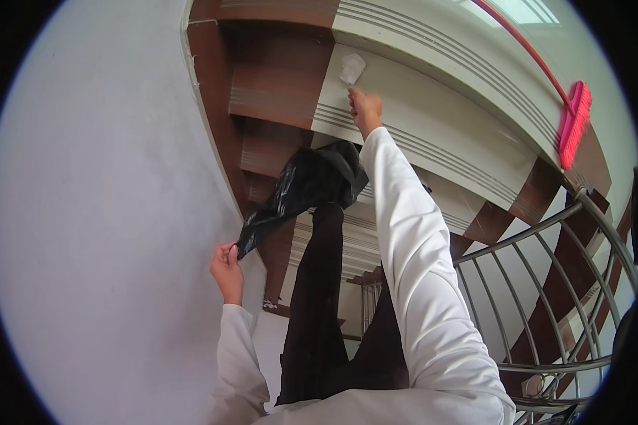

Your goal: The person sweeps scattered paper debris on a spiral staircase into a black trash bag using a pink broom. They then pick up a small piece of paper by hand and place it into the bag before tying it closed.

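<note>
Between its fingertips, my left hand (pixel 227 271) pinches the edge of a black plastic bag (pixel 319 178). The bag spreads from that hand up and to the right over the stairs, in front of my dark-trousered leg. My right hand (pixel 366 108) reaches over a cream stair tread, its fingers curled together. Just beyond its fingertips a crumpled white piece of tissue or paper (pixel 352 68) lies on the tread. Whether the fingers touch it or hold anything is not clear.
Cream and brown stairs (pixel 446 101) with grooved nosings run across the view. A white wall (pixel 111 186) rises at the left. At the right are a curved metal railing (pixel 547 228) and a pink broom (pixel 575 125) with a red handle, its head near the stair edge.
</note>
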Demonstrator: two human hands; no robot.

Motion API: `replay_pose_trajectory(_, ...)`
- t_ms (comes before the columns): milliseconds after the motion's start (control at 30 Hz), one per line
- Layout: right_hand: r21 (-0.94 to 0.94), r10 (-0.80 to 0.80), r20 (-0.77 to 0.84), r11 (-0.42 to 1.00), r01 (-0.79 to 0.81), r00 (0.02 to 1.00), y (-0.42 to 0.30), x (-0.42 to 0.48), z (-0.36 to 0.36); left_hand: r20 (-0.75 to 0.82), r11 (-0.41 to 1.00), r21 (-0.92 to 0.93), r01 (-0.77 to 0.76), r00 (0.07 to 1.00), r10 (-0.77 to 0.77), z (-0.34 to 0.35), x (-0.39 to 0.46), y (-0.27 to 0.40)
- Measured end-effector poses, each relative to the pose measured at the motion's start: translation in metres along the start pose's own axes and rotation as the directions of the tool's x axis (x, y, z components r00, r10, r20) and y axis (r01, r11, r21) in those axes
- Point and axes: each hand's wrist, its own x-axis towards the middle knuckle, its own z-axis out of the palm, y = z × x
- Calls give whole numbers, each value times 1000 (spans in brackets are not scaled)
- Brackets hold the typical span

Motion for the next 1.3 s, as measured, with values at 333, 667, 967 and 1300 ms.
replay_pose_trajectory(333,108,-20,-82,994,29,996,6,18,13,-35,1000,-17,6,999,-6,6,-2,-2)
replay_pose_trajectory(667,-65,-24,-14,998,23,1000,-14,2,-19,-7,999,-7,32,999,-32,13,-8,1)
replay_pose_trajectory(967,56,37,119,997,-44,992,-9,34,5,36,999,-34,-23,999,24,13,-11,-2)
replay_pose_trajectory(1300,-24,-33,137,999,36,990,-14,-8,-18,124,921,294,-257,965,230,4,-12,8)
